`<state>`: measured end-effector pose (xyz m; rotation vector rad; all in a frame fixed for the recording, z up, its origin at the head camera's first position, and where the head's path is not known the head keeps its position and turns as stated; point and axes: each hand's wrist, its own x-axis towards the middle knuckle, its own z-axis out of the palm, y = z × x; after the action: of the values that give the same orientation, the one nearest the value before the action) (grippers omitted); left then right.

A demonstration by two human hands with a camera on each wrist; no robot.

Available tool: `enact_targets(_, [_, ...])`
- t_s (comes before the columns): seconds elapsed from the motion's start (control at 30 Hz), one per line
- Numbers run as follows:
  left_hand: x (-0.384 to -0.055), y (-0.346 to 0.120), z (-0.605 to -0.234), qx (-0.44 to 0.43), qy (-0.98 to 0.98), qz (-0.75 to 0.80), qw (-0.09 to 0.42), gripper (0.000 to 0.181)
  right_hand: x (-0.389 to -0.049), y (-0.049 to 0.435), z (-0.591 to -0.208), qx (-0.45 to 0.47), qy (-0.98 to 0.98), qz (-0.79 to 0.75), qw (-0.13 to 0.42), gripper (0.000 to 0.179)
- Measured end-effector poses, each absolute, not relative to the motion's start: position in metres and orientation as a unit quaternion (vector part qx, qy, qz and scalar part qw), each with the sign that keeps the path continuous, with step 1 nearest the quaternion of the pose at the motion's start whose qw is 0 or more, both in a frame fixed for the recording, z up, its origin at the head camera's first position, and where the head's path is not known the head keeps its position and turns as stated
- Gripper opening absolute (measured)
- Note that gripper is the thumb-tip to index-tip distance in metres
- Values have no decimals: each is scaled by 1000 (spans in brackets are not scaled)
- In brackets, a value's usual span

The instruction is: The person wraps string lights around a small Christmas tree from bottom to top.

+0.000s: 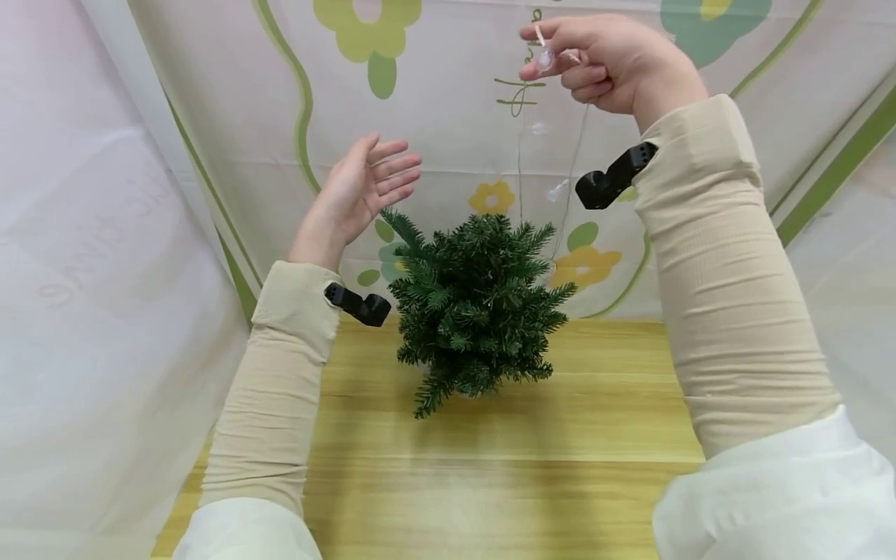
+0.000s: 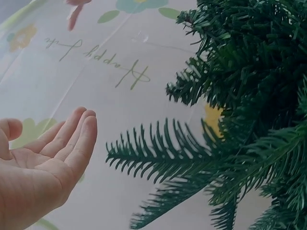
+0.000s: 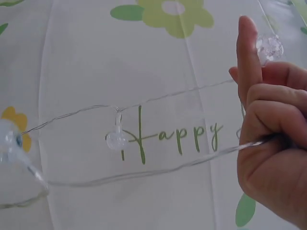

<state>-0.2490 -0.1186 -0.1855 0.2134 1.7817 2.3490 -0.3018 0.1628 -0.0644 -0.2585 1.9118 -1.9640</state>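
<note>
My right hand (image 1: 619,66) is raised high at the upper right and grips a string of fairy lights with curled fingers. One clear bulb (image 1: 545,59) shows by the fingertips. In the right wrist view, two strands of thin wire (image 3: 144,178) run from the hand, with a round bulb (image 3: 117,141) hanging off one. Both strands drop behind a small artificial Christmas tree (image 1: 483,303); their lower ends are hidden there. My left hand (image 1: 367,183) is held up at the tree's upper left, fingers straight and holding nothing. A branch (image 2: 163,153) points toward it.
The tree stands on a yellow wood-grain table (image 1: 448,498). Behind it hangs a pale curtain (image 1: 448,132) printed with flowers and green lettering. More pale cloth (image 1: 105,311) closes off the left side. Each sleeve carries a small black camera (image 1: 357,303).
</note>
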Motion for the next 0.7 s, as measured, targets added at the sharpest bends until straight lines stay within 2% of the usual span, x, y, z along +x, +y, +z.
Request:
enact_targets(0.2, [-251,-104,-184,83,607,784,102,59,-293,151,-67,-161,765,-590,202,57])
enact_targets(0.33, [-252,-93,-182,91,602,786,106,62,-288,147,-71,-176,781,-562,206,58])
enact_targets(0.7, [-254,-69,-182,108,577,800,121,71,-282,143,-90,-217,793,-516,241,48])
